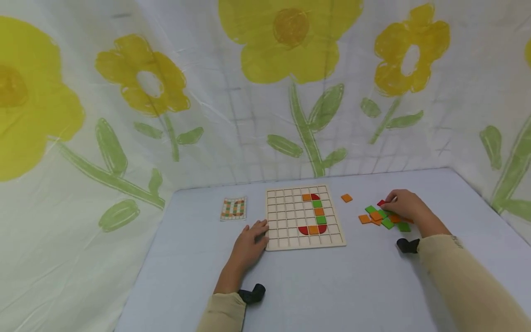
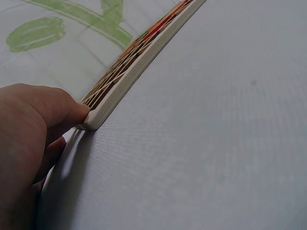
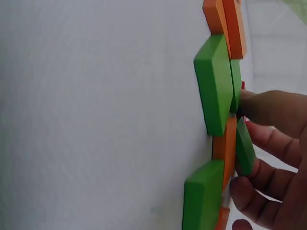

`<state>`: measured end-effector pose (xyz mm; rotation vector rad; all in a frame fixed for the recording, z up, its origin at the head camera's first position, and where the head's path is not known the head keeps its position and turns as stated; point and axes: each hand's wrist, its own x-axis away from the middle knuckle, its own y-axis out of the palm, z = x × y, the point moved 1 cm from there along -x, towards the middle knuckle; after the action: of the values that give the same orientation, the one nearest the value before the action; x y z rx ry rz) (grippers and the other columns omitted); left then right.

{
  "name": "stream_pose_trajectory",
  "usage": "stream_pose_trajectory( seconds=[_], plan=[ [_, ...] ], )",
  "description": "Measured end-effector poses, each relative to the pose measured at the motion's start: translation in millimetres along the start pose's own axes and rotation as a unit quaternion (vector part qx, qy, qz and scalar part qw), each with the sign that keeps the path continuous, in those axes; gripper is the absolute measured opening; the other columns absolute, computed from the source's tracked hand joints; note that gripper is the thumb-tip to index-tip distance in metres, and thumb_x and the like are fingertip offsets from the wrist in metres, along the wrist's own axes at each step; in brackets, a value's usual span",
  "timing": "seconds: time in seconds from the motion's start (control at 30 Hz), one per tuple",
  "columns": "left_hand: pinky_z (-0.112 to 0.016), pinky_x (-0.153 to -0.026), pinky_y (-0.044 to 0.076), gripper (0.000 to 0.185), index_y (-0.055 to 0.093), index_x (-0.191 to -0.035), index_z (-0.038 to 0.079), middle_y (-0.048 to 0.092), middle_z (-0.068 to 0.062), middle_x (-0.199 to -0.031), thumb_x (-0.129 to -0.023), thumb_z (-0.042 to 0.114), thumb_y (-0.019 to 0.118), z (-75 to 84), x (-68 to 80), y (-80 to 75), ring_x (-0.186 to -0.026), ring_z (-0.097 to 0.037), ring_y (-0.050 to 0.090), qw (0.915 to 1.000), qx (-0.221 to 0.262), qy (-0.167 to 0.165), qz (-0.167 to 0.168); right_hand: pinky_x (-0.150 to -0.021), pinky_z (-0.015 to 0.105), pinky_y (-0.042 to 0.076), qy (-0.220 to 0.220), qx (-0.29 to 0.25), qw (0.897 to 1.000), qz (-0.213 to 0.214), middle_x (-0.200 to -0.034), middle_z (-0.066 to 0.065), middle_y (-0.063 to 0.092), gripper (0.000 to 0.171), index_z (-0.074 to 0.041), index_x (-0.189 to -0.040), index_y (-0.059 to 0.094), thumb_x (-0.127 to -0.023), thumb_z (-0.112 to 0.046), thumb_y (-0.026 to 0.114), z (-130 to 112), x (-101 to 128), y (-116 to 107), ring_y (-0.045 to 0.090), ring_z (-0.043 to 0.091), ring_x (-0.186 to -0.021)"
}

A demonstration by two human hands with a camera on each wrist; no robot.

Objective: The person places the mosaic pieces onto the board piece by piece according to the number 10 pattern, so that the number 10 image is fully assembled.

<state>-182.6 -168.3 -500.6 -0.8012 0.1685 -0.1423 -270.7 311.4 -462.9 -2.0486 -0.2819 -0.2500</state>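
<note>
The left hand (image 1: 249, 244) rests flat on the desk (image 1: 323, 286) with relaxed fingers, its fingertips touching the near left corner of the wooden grid board (image 1: 286, 237); the left wrist view shows a finger (image 2: 57, 108) pressed against that corner's edge. The board lies toward the far middle of the desk. In its cells sits a curved line of tiles: an orange tile (image 1: 306, 197) and a red piece at the top, green and orange tiles below, and red and orange pieces along the bottom.

The right hand (image 1: 404, 205) lies over a loose pile of tiles (image 1: 383, 217) just right of the board, fingers curled down among green, orange and red pieces. The right wrist view shows fingertips (image 3: 268, 108) touching a green tile (image 3: 215, 86), but whether any tile is pinched cannot be told. A single orange tile (image 1: 346, 198) lies apart, between board and pile. A pattern card (image 1: 234, 208) lies left of the board, near the far edge.
</note>
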Motion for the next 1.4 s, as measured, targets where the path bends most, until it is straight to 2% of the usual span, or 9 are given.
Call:
stream_pose_trajectory(
  seconds=[0.2,0.53,0.67,0.87,0.97,1.13,1.23,1.4],
  plan=[
    [-0.047,-0.124,0.021,0.037,0.064,-0.130,0.010,0.052,0.001,-0.147,-0.095,0.020,0.063,0.3,0.4,1.0,-0.142,-0.022,0.042,1.0000,-0.002,0.002,0.008,-0.067,0.032,0.046,-0.008,-0.005,1.000,-0.004,-0.107,0.022,0.059,0.045,-0.004,-0.106,0.060,-0.092,-0.046,0.064,-10,-4,6,0.052,0.029,-0.086],
    [-0.045,-0.125,0.020,0.038,0.063,-0.132,0.011,0.051,0.003,-0.148,-0.096,0.022,0.062,0.4,1.8,-0.4,-0.143,-0.021,0.040,1.0000,0.001,-0.002,-0.001,-0.063,0.030,0.047,-0.059,-0.003,0.998,0.024,-0.091,0.013,0.060,0.022,-0.004,-0.095,0.058,-0.089,-0.021,0.071,-42,-15,12,0.053,0.026,-0.079],
    [-0.045,-0.125,0.019,0.038,0.063,-0.133,0.011,0.050,0.002,-0.148,-0.096,0.022,0.062,0.1,1.7,-0.5,-0.143,-0.021,0.040,1.0000,0.003,0.000,-0.002,-0.066,0.032,0.050,-0.083,-0.006,0.996,0.044,-0.093,0.011,0.064,0.016,-0.006,-0.096,0.064,-0.090,-0.019,0.069,-57,-17,14,0.056,0.024,-0.080],
    [-0.045,-0.125,0.019,0.038,0.063,-0.133,0.010,0.051,0.002,-0.148,-0.096,0.021,0.062,-0.9,1.1,-0.4,-0.143,-0.021,0.040,1.0000,0.005,0.002,0.001,-0.071,0.033,0.057,-0.100,-0.071,0.992,0.031,-0.101,0.013,0.067,0.025,-0.003,-0.114,0.068,-0.093,-0.017,0.066,-84,-23,20,0.066,0.023,-0.083],
    [-0.045,-0.125,0.019,0.038,0.063,-0.133,0.010,0.051,0.002,-0.148,-0.096,0.022,0.062,-2.3,0.8,0.3,-0.143,-0.020,0.040,1.0000,0.005,0.001,-0.001,-0.073,0.034,0.057,-0.107,-0.078,0.991,0.023,-0.103,0.015,0.067,0.027,-0.002,-0.116,0.067,-0.092,-0.014,0.066,-95,-26,24,0.064,0.026,-0.087],
    [-0.045,-0.125,0.019,0.038,0.063,-0.132,0.011,0.051,0.001,-0.148,-0.096,0.022,0.062,-3.1,0.6,0.6,-0.142,-0.021,0.041,1.0000,0.003,0.004,0.002,-0.079,0.037,0.053,-0.106,-0.083,0.990,0.036,-0.108,0.015,0.063,0.021,-0.005,-0.109,0.064,-0.090,-0.011,0.068,-107,-29,30,0.056,0.029,-0.097],
    [-0.045,-0.125,0.020,0.038,0.063,-0.132,0.011,0.051,0.001,-0.148,-0.096,0.021,0.062,-2.6,0.7,0.0,-0.142,-0.021,0.041,1.0000,0.003,0.004,0.002,-0.075,0.033,0.053,-0.102,-0.103,0.989,0.036,-0.109,0.015,0.060,0.024,-0.005,-0.109,0.060,-0.088,-0.010,0.070,-114,-27,33,0.056,0.029,-0.096],
    [-0.046,-0.125,0.020,0.037,0.064,-0.131,0.010,0.052,0.000,-0.147,-0.096,0.020,0.062,-1.0,1.1,-1.8,-0.142,-0.022,0.042,1.0000,0.009,0.003,0.003,-0.071,0.030,0.053,-0.104,-0.118,0.987,0.029,-0.108,0.015,0.060,0.032,-0.004,-0.119,0.060,-0.089,-0.010,0.069,-123,-27,38,0.057,0.028,-0.093]
  ],
)
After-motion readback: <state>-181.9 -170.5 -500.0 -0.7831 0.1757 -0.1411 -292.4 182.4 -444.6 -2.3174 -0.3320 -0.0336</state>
